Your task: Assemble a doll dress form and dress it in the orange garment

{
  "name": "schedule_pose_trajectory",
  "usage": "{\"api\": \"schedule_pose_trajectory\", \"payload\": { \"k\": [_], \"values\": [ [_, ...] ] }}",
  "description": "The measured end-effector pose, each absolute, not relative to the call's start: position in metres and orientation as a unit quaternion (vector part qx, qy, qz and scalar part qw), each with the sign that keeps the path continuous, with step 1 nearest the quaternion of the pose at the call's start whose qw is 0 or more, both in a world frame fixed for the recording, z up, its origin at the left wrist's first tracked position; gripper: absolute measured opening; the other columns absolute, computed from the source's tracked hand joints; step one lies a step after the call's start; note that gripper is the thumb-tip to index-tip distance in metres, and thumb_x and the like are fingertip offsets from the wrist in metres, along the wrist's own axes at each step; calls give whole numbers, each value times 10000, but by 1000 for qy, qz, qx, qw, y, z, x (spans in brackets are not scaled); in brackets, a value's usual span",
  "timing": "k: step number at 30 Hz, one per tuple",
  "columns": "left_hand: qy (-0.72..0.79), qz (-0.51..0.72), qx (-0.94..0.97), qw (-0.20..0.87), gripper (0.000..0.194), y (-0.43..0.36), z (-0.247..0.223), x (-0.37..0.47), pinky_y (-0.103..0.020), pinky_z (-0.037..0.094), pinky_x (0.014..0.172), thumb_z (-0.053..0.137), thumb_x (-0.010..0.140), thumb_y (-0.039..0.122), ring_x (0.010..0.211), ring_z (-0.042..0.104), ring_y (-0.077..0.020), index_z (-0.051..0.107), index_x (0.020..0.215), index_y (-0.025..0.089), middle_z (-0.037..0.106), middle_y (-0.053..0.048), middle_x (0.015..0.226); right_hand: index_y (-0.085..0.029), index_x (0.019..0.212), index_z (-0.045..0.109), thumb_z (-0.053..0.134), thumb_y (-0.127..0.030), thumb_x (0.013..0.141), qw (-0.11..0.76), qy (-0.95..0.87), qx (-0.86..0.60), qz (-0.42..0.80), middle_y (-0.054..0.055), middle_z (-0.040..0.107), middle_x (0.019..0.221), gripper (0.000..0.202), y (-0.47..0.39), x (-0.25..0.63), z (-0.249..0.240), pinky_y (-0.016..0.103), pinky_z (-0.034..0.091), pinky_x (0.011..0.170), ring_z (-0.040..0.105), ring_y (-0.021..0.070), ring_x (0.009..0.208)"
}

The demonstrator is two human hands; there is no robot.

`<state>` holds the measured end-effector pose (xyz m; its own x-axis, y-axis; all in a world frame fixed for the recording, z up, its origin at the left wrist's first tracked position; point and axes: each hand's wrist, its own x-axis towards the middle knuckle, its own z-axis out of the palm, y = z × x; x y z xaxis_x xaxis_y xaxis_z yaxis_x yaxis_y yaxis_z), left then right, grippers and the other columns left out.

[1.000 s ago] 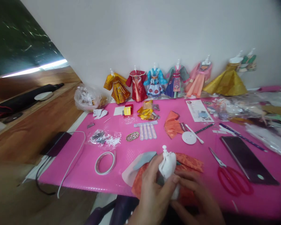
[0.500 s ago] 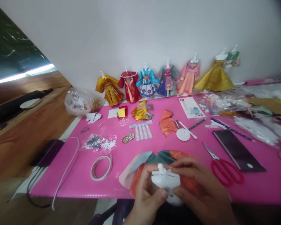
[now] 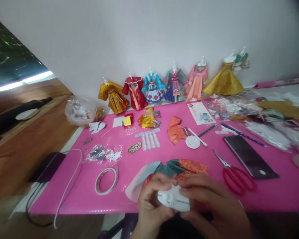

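Note:
Between my two hands, close to the table's front edge, is a small white plastic doll torso (image 3: 175, 198), a mini dress form with a knob at its neck. It is tipped so its top faces me, and a dark seam line runs across it. My left hand (image 3: 153, 202) is closed on its left side, thumb below. On its right side, the fingers of my right hand (image 3: 211, 199) are closed too. Just behind the hands lies a doll garment (image 3: 173, 168) of green, orange and pale grey cloth, partly covered by them.
Red-handled scissors (image 3: 235, 176) and a phone (image 3: 250, 156) lie to the right. A tape roll (image 3: 96, 186) is on the left, with a bag of small parts (image 3: 104, 153) behind it. Several dressed doll forms (image 3: 153, 87) lean on the wall. A white disc (image 3: 192, 142) lies mid-table.
The torso has tilted, its neck knob turning toward me so more of the top shows. Both hands have turned with it and still hold it. The whole view has shifted slightly.

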<state>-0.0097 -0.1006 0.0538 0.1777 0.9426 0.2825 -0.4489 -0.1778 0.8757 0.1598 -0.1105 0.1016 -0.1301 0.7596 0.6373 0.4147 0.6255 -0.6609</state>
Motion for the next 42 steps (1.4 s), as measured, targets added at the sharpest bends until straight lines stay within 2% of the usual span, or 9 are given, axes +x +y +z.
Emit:
{"api": "schedule_pose_trajectory", "payload": {
  "k": [3,8,10,14,21,27,36,39,42],
  "values": [
    [252,588,504,581,322,-100,57,-10,-318,538,775,820,741,420,911,654,-209,733,1040,341,692,-53,1023,-235,940,704,692,-324,882,538,-723,-397,172,48,753,886,107,-111,160,100,239,632,685,741,178,793],
    [259,586,532,554,304,-99,61,-11,-439,481,998,824,745,399,949,663,-210,741,1028,323,689,-37,970,-245,981,719,735,-291,837,560,-699,-402,190,48,762,910,152,-112,161,92,275,640,725,745,207,829],
    [266,589,540,540,300,-99,63,-12,-431,470,1021,826,745,387,956,667,-204,744,1025,316,688,-32,954,-242,986,716,733,-269,830,569,-692,-396,202,51,756,919,159,-112,161,89,269,638,717,744,208,840],
    [272,591,550,524,320,-100,67,-12,-396,497,986,831,744,373,958,671,-195,738,1045,317,681,-31,970,-237,1045,689,696,-255,848,570,-684,-386,240,72,729,985,198,-111,160,85,309,634,751,732,226,903],
    [288,584,582,487,341,-104,74,-11,-391,526,899,837,739,359,925,655,-216,731,1058,303,666,-51,974,-229,1150,648,706,-459,845,569,-679,-383,260,94,695,1040,386,-112,162,82,338,621,793,703,251,968],
    [308,559,611,469,268,-108,76,-8,-274,534,732,826,756,334,848,653,-189,731,996,267,652,-41,922,-245,946,698,677,-351,891,549,-698,-381,257,33,691,893,121,-108,159,100,233,602,721,709,169,842],
    [313,543,665,406,320,-108,77,-10,-298,543,779,808,780,279,912,666,-209,705,1083,276,661,-53,1006,-210,800,677,612,-335,929,553,-691,-396,242,27,669,775,191,-109,155,107,222,584,624,678,151,709],
    [320,539,641,443,285,-109,76,-8,-289,536,775,809,779,275,904,657,-201,713,1047,274,656,-48,993,-220,842,693,627,-326,925,557,-690,-393,243,24,675,785,150,-107,157,104,223,594,648,691,153,730],
    [307,559,583,504,259,-107,75,-6,-258,531,746,800,789,302,891,647,-181,720,1035,284,653,-40,996,-240,998,706,669,-388,897,558,-695,-390,232,45,692,885,183,-107,159,96,259,611,711,709,184,826]
  ]
}}
